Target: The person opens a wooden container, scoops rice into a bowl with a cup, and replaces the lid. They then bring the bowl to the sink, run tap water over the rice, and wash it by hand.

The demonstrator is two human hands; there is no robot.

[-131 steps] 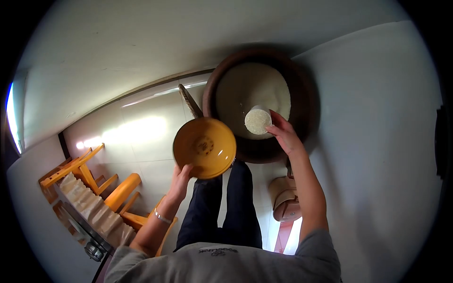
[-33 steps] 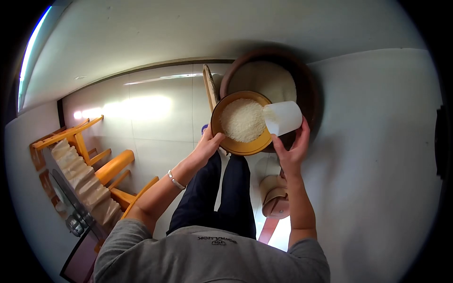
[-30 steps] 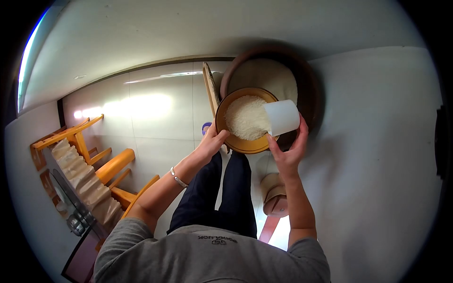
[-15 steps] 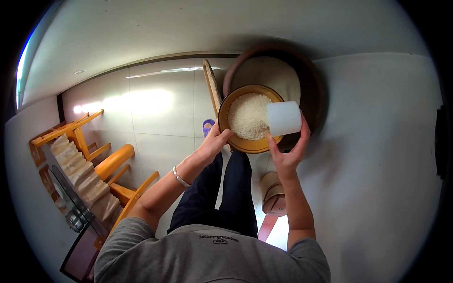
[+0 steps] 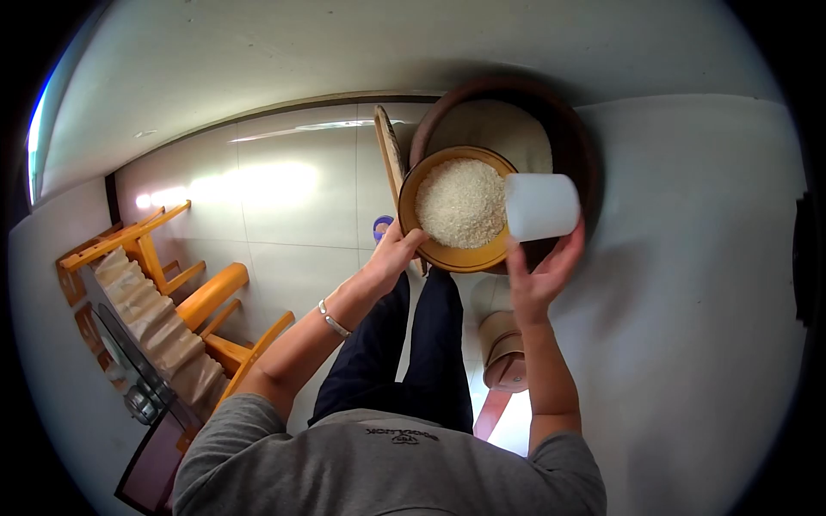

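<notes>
My left hand [image 5: 398, 255] grips the near left rim of a yellow-brown bowl [image 5: 473, 260], thumb over the edge. A heap of white rice [image 5: 461, 204] lies inside it. My right hand [image 5: 544, 271] holds a white plastic cup [image 5: 542, 206], tipped on its side at the bowl's right edge, its mouth towards the rice. Behind and beneath the bowl stands a large dark brown vat [image 5: 581, 146] with more rice [image 5: 495, 131] in it. The inside of the cup is hidden.
A round wood-edged board [image 5: 389, 150] leans on the vat's left side. A tan cylindrical bin [image 5: 502, 340] stands by my right forearm. Orange wooden furniture [image 5: 215, 292] with a pleated cover is at left. A purple slipper [image 5: 382, 227] shows beyond my left hand.
The white cup in my right hand has moved right and slightly up, from over the rice to the bowl's edge. The bowl has shifted up slightly; my left hand still grips it.
</notes>
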